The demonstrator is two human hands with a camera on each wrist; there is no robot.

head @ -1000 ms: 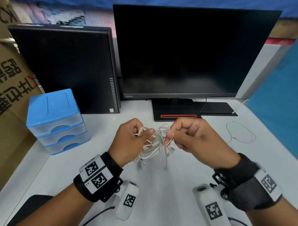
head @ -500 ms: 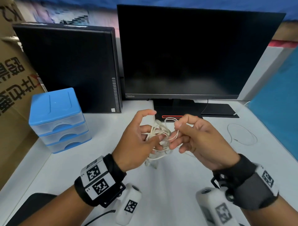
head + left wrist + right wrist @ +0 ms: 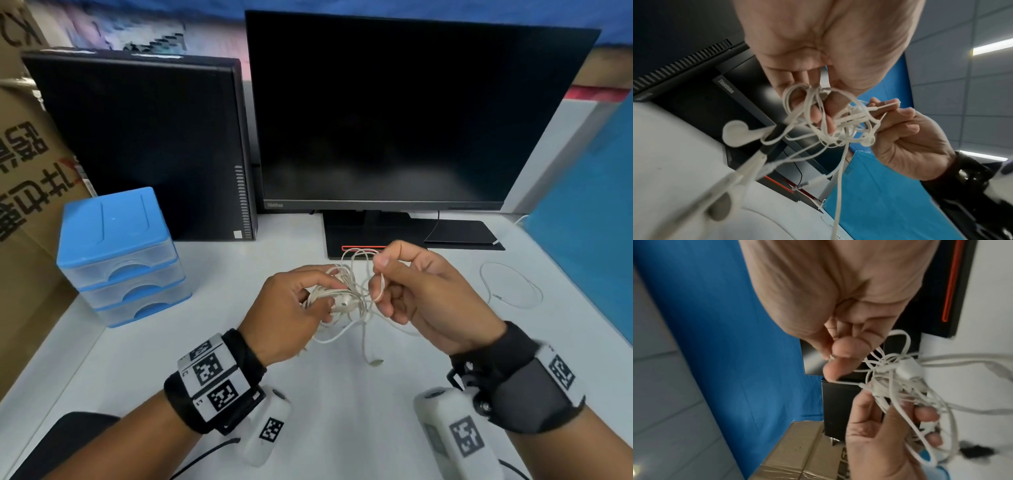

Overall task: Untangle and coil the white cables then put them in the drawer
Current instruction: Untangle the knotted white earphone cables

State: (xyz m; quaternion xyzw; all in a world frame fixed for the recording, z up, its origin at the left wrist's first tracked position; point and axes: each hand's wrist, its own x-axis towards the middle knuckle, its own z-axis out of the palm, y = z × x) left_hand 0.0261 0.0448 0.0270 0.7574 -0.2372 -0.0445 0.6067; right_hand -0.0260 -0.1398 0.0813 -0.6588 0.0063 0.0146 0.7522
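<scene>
Tangled white earphone cables (image 3: 346, 294) held above the desk (image 3: 342, 394): left hand (image 3: 291, 308) grips the bundle, right hand (image 3: 421, 291) pinches one strand (light, limp, snag-prone; best taken near a free end).

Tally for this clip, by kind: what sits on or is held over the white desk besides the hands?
Tangled bundle of white cables, held by left hand and right hand: 1
Loose white cable lying on the desk: 1
Blue drawer unit: 1
Monitor: 1
Black computer case: 1
Total: 5
</scene>
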